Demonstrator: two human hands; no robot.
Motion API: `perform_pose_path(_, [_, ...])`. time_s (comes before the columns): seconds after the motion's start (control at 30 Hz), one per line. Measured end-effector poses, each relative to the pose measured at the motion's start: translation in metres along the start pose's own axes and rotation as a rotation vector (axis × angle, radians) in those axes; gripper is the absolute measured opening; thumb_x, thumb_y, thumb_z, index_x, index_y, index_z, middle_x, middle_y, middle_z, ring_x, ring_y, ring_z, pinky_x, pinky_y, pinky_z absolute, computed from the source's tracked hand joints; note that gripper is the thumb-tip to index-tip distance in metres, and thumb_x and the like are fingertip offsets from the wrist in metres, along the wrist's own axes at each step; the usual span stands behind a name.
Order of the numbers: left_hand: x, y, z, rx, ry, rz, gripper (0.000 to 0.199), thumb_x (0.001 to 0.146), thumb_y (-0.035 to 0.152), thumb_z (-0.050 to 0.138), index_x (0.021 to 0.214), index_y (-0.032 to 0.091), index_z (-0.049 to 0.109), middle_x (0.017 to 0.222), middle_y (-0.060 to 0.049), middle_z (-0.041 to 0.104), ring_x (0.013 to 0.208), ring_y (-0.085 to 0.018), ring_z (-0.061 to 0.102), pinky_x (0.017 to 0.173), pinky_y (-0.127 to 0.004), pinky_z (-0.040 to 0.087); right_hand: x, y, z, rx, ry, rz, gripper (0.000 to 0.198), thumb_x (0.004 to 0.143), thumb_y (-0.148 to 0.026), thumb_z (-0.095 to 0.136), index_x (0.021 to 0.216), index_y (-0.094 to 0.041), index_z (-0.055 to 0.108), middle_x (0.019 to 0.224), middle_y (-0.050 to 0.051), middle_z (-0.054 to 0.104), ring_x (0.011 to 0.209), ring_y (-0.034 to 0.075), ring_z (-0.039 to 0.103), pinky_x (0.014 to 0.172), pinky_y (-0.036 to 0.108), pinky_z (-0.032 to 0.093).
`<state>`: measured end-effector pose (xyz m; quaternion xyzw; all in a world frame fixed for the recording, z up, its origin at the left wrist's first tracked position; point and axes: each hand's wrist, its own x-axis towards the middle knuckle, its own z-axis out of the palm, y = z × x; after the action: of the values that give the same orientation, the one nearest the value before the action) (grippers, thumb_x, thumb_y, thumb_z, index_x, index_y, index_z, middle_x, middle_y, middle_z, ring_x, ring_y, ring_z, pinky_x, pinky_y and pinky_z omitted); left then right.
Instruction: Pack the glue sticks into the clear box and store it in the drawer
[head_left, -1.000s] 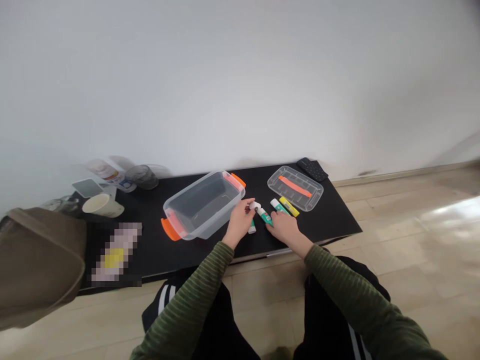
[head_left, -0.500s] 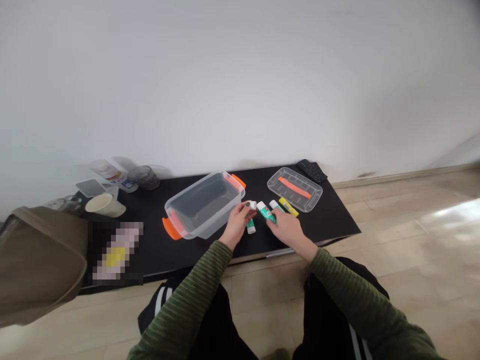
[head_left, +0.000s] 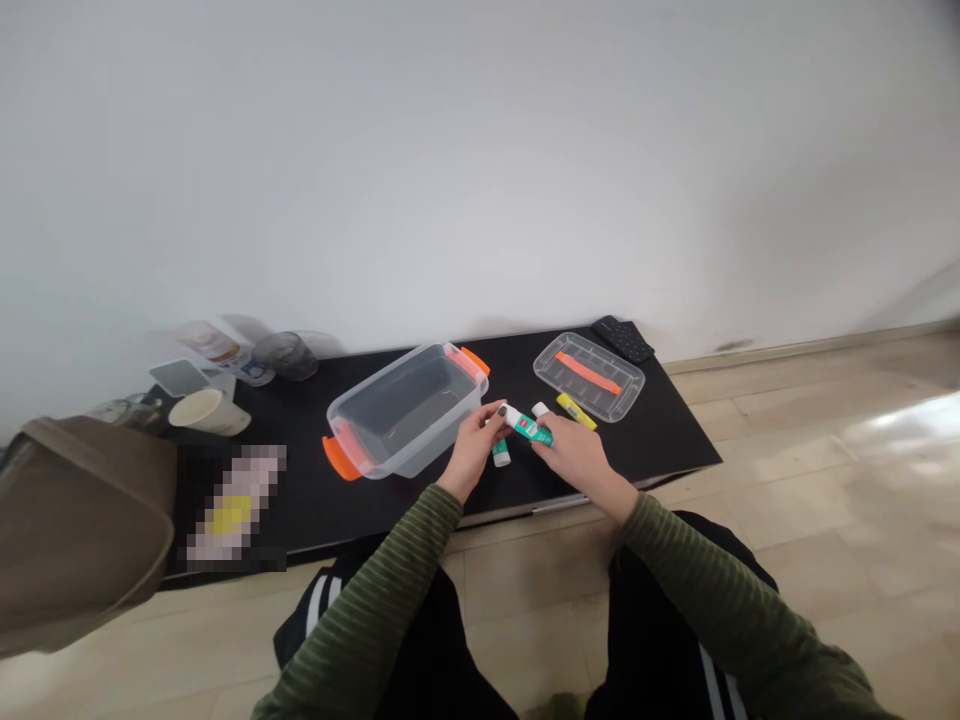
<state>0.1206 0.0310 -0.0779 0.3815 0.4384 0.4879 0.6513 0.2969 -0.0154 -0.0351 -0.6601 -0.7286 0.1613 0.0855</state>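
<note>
Both hands meet over the front edge of the black table (head_left: 660, 440); right hand (head_left: 574, 458) pinches a green-and-white glue stick (head_left: 528, 426) by its body, fingers closed round it; left hand (head_left: 472, 450) has fingertips closed on the white cap end of the same stick; stick is held just above the table, tilted, cap pointing left toward the box. A second green glue stick (head_left: 500, 455) lies on the table just under the left hand; a white-capped one (head_left: 541, 409) is partly hidden behind the right hand; yellow glue stick (head_left: 576, 411) lies just right of that, near the lid. Clear storage box (head_left: 401, 410) with orange handles sits left of the hands, open; its clear lid (head_left: 589, 375) with an orange strip lies apart to the right; dark remote (head_left: 622, 338) behind the lid at the back corner. Paper cup (head_left: 206, 411) and glass jars (head_left: 281, 354) far left; olive bag (head_left: 75, 530) at the left edge.
</note>
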Motion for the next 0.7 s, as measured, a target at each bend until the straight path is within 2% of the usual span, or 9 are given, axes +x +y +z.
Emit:
perform_pose_path(0.17, [-0.005,-0.002,0.001,0.022,0.001,0.018,0.045,0.073,0.042,0.080,0.108,0.015,0.072,0.103,-0.007,0.070,0.090,-0.017,0.067,0.094,-0.042,0.055,-0.003,0.000,-0.001,0.033,-0.002,0.004,0.027,0.092,-0.037,0.056,0.116,-0.025,0.060,0.108,0.004,0.070,0.100,0.020,0.066,0.073,0.025,0.043])
perform_pose_path(0.37, [-0.010,-0.001,-0.002,0.010,-0.017,0.010,0.047,0.070,0.042,0.082,0.107,0.014,0.073,0.104,-0.007,0.070,0.092,-0.018,0.068,0.097,-0.044,0.054,-0.004,0.003,0.000,0.146,-0.021,0.009,0.031,0.090,-0.036,0.059,0.120,-0.028,0.064,0.106,0.003,0.073,0.099,0.021,0.068,0.080,0.027,0.046])
perform_pose_path(0.5, [-0.011,0.002,-0.003,0.009,-0.055,0.001,0.047,0.069,0.042,0.083,0.107,0.015,0.074,0.105,-0.006,0.070,0.094,-0.019,0.068,0.097,-0.042,0.054,-0.002,0.009,0.005,0.332,-0.030,0.005,0.028,0.086,-0.032,0.063,0.113,-0.026,0.069,0.099,0.001,0.075,0.092,0.018,0.069,0.082,0.026,0.048])
perform_pose_path(0.6, [-0.011,0.005,-0.005,0.065,-0.098,0.003,0.048,0.072,0.045,0.080,0.109,0.014,0.073,0.109,-0.008,0.070,0.096,-0.021,0.068,0.096,-0.043,0.055,-0.001,0.012,0.011,0.529,-0.098,0.002,0.024,0.086,-0.028,0.064,0.108,-0.023,0.070,0.091,0.000,0.075,0.081,0.016,0.071,0.077,0.024,0.051])
perform_pose_path(0.7, [-0.015,0.012,-0.009,0.325,-0.105,0.111,0.042,0.082,0.044,0.069,0.113,0.015,0.072,0.111,-0.011,0.071,0.100,-0.025,0.067,0.095,-0.046,0.054,-0.001,0.008,0.015,0.741,-0.198,0.033,0.021,0.089,-0.029,0.061,0.105,-0.021,0.069,0.090,0.000,0.076,0.075,0.014,0.071,0.070,0.022,0.052])
